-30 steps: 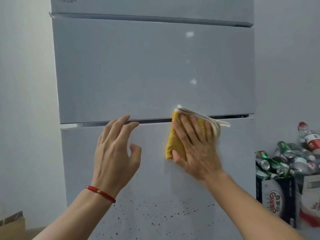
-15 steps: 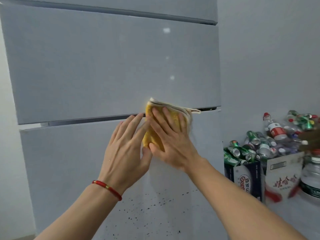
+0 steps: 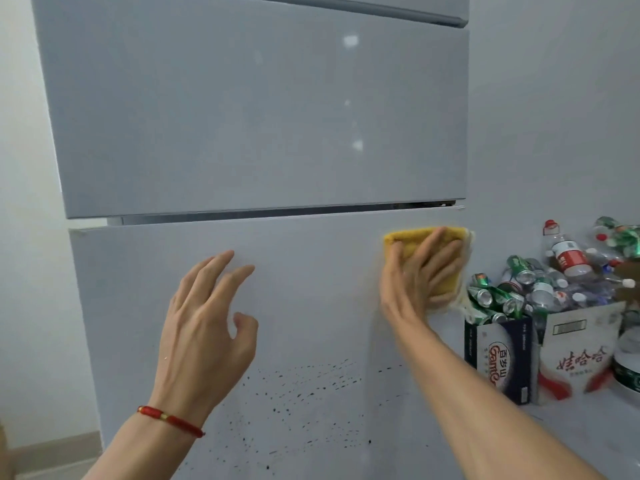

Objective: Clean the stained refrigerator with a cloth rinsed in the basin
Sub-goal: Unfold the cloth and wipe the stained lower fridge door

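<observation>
cloth (image 3: 412,239) lies flat under straight right fingers (image 3: 434,251) on refrigerator (image 3: 311,271) (left fingers (image 3: 214,271) spread, empty).

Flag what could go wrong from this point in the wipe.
The right hand presses the yellow cloth flat at the right edge of the lower refrigerator door; a further rightward stroke could slip off toward the boxes of cans and bottles. The black specks lie lower, so they may be missed. The left hand hovers open by the door, giving no clear bracing.
</observation>
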`<state>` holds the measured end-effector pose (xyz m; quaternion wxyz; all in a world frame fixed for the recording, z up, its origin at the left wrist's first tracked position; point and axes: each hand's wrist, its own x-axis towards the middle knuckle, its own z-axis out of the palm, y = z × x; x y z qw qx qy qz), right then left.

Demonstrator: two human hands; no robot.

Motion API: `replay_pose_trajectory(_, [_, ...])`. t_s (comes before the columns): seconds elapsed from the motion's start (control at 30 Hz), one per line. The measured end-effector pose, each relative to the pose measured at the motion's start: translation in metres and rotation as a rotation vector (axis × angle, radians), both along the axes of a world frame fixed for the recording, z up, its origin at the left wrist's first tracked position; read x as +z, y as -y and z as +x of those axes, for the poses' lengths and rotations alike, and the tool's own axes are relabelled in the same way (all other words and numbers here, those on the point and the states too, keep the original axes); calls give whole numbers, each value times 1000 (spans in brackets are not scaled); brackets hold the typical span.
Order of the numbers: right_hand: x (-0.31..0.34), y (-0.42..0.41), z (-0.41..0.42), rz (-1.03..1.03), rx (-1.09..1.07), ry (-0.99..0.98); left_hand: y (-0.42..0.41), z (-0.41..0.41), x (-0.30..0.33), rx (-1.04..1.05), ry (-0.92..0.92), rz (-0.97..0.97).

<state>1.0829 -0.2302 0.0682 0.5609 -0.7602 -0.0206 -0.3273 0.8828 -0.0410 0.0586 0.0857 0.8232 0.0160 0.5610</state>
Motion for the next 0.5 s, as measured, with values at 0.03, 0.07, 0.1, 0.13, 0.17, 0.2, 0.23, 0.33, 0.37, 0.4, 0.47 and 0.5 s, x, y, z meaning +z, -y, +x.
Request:
replay_pose_trajectory(0.03, [-4, -14, -13, -72, 5, 59, 4, 3, -4, -11, -2, -17])
replay_pose_trajectory(0.07, [-10, -31, -27, -179, 32, 156, 8, 6, -5, -21, -3, -29])
replay_pose_trajectory(0.1, [-20, -45, -40, -317, 68, 262, 13, 10, -6, -33, -9, -39])
replay_pose_trajectory(0.13, [-30, -54, -50, -462, 112, 352, 19, 14, -6, -49, -15, -44])
replay_pose_trajectory(0.17, [-41, -52, -52, -596, 141, 421, 24, 18, -7, -69, -24, -39])
replay_pose_trajectory(0.2, [-47, -43, -47, -719, 134, 495, 28, 19, -7, -86, -29, -31])
replay_pose_trajectory(0.23, [-51, -25, -35, -819, 95, 571, 28, 19, -9, -101, -28, -25])
replay_pose_trajectory(0.33, [-64, 35, 8, -872, 7, 507, 16, 4, -20, -74, -15, -65])
replay_pose_trajectory(0.37, [-68, 49, 19, -782, -13, 411, 10, -4, -25, -50, -6, -102])
replay_pose_trajectory(0.4, [-72, 57, 24, -671, -32, 316, 2, -11, -30, -29, -11, -133])
replay_pose_trajectory(0.47, [-72, 55, 27, -497, -37, 217, -14, -21, -38, 10, -25, -155])
replay_pose_trajectory(0.5, [-71, 46, 23, -422, -15, 192, -21, -24, -42, 22, -36, -152])
